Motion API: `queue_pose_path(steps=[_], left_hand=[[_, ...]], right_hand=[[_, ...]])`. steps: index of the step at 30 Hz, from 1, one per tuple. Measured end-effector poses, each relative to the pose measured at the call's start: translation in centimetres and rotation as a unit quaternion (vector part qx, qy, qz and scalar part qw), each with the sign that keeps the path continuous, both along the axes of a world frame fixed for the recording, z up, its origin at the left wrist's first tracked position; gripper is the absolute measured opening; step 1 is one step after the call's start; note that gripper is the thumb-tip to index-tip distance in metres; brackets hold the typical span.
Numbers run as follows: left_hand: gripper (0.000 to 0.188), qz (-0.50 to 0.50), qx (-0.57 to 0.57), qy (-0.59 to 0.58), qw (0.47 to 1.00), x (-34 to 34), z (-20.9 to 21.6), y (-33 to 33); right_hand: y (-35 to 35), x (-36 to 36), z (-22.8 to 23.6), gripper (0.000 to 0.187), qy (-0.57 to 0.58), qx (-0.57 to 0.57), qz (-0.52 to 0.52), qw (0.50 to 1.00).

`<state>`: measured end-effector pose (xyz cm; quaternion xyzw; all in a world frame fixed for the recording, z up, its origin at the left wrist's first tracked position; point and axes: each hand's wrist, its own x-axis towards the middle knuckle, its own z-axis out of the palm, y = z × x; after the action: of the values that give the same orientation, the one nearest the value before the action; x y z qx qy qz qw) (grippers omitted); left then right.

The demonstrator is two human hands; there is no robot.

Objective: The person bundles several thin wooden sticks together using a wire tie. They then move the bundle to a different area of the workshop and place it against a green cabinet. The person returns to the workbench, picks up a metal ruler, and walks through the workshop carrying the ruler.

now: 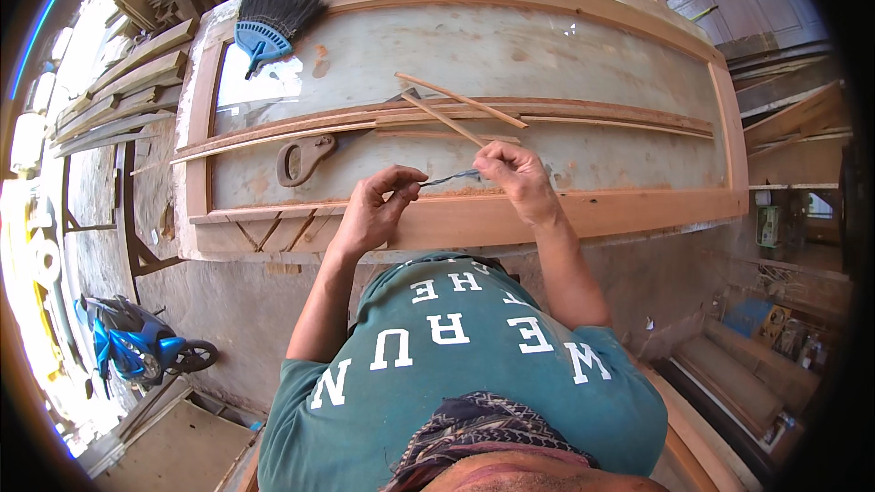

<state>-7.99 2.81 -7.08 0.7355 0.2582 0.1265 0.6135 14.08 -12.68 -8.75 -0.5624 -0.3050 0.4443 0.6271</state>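
Observation:
A thin, dark, twisted strand stretches between my two hands above the near rail of a wooden frame. My left hand pinches its left end between thumb and fingertips. The other end is in the closed fingers of my right hand. A narrow wooden strip slants up to my right fingers; whether they hold it too, I cannot tell. Left of my hands lies a handsaw with a brown handle, its blade partly covered by long wooden strips. Another short strip rests across them.
The wooden frame surrounds a dusty glass panel on the workbench. A blue brush head with black bristles lies at its far left corner. Stacked boards stand left, panels right. A blue motorbike is parked lower left.

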Motion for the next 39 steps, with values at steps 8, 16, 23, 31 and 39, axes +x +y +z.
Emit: queue_pose_path(steps=[8, 16, 23, 31, 39], left_hand=[[0.014, 0.062, 0.024, -0.012, 0.998, 0.2, -1.9, 1.9], [0.017, 0.140, 0.040, -0.023, 0.989, -2.9, -3.4, 7.4], [0.019, -0.054, 0.017, 0.106, 0.993, -2.3, -4.4, 4.4], [0.027, -0.136, 0.066, 0.171, 0.974, 0.8, -4.4, 1.0], [0.041, -0.022, 0.286, 0.165, 0.944, 3.7, -7.4, 4.7]], right_hand=[[-3.7, 3.5, -0.7, 0.024, -0.049, -0.094, 0.064, 0.992], [-9.8, 9.5, -2.4, 0.032, 0.127, 0.004, -0.025, 0.992], [-8.3, 8.5, -2.1, 0.029, 0.257, 0.114, -0.273, 0.920], [-7.5, 9.6, 0.2, 0.019, 0.179, 0.135, -0.257, 0.940], [0.2, 4.7, -6.8, 0.038, -0.486, -0.305, -0.053, 0.817]])
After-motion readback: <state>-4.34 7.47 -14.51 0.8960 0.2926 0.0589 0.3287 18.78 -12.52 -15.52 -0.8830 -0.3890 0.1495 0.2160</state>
